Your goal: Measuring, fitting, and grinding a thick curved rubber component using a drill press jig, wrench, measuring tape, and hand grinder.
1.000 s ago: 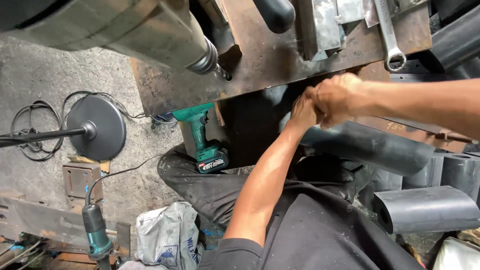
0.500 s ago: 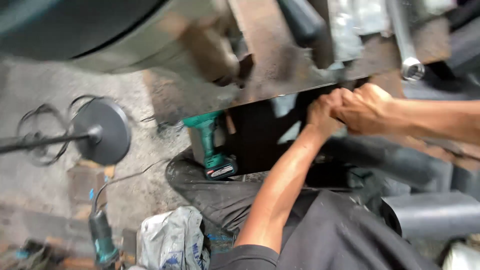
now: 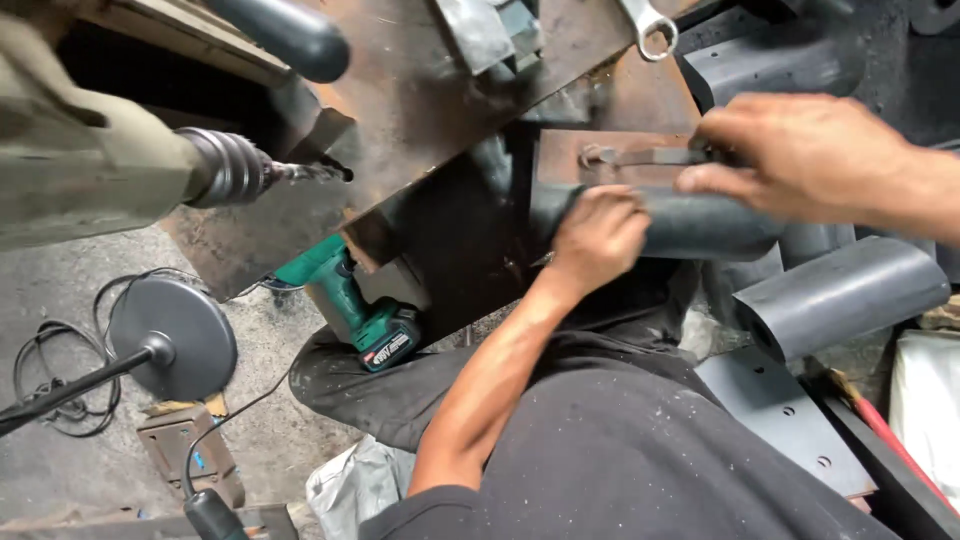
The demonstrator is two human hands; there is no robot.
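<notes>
Left hand (image 3: 598, 235) and right hand (image 3: 800, 155) grasp a dark pipe (image 3: 700, 222) under the rusty bench edge (image 3: 455, 150).

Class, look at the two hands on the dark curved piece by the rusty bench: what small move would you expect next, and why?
Probably steadying the dark curved piece against the rusty bench. The left hand grips its near end, and the right hand lies over its top, blurred, so it does not look settled.

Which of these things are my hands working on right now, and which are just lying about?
In hand:
- dark curved metal sheet piece, gripped by left hand
- right hand on its upper edge

Lying about:
- green cordless drill
- silver ring spanner
- round black stand base
- drill press chuck
</notes>
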